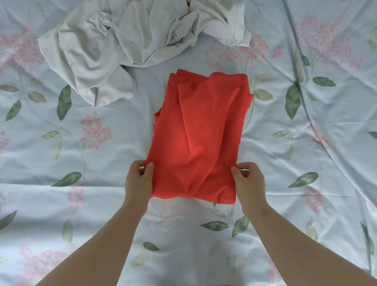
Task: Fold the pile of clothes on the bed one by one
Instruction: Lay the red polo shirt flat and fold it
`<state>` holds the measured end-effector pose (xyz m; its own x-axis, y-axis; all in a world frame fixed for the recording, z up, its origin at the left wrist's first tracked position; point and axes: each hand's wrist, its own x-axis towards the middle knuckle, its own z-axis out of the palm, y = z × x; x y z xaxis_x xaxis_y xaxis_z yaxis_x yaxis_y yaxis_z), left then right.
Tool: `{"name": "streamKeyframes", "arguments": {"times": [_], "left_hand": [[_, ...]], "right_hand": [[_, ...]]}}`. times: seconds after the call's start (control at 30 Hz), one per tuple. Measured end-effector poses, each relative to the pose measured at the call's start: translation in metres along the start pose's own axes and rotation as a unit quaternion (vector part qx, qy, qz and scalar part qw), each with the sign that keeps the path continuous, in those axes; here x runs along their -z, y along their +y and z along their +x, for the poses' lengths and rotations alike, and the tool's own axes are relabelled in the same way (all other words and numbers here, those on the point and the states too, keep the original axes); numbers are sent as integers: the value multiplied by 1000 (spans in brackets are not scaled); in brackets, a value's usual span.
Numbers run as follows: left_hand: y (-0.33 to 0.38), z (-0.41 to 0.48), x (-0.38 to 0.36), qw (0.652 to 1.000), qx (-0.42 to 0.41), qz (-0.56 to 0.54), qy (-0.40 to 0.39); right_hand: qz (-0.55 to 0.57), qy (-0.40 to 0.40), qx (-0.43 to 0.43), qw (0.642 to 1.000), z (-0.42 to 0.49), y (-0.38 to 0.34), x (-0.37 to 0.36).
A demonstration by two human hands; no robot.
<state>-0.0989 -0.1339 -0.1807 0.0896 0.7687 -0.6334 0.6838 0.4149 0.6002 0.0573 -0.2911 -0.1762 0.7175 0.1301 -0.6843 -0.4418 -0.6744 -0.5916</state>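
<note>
Two forearms reach in from 6 o'clock, one toward each near corner of the one red garment (200,131); the left hand (139,182) pinches the cloth's near end at its 9 o'clock side, thumb on top; the right hand (249,183) pinches the 3 o'clock side likewise; the hands stand apart, the cloth's width between them. The red garment lies mid-bed, folded into a tall narrow oblong of several layers; stepped edges show at its 12 o'clock end; its surface is softly creased. One crumpled heap of white clothes (134,36) lies at 11 o'clock, near but apart; its pieces cannot be counted. One pale blue bedsheet (312,114), printed with pink flowers and green leaves, lies beneath everything.
</note>
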Motion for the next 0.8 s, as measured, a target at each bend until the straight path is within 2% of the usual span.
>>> {"name": "streamKeyframes", "arguments": {"times": [0.1, 0.2, 0.27, 0.33, 0.47, 0.57, 0.7, 0.8], "left_hand": [[-11, -12, 2, 996, 11, 36, -75], [-24, -20, 7, 990, -9, 110, -83], [-26, -22, 11, 985, -36, 150, -76], [-22, -23, 15, 981, -76, 167, -65], [-14, -39, 17, 982, -120, 130, -72], [-18, -54, 12, 981, -128, 124, -72], [-37, -59, 22, 976, -129, 176, -20], [-60, -61, 24, 961, -95, 249, -73]], "right_hand": [[43, -30, -11, 999, -16, 13, 2], [-72, -70, -12, 995, -34, 38, -1], [-125, -57, 3, 990, -40, 48, 0], [-84, -16, 42, 995, -40, 48, 5], [63, 33, 86, 994, -46, 17, 14], [94, 86, 91, 988, -49, 0, 16], [-89, 82, 147, 982, -54, 18, 35], [-200, 51, 118, 971, -51, 56, 45]]}}
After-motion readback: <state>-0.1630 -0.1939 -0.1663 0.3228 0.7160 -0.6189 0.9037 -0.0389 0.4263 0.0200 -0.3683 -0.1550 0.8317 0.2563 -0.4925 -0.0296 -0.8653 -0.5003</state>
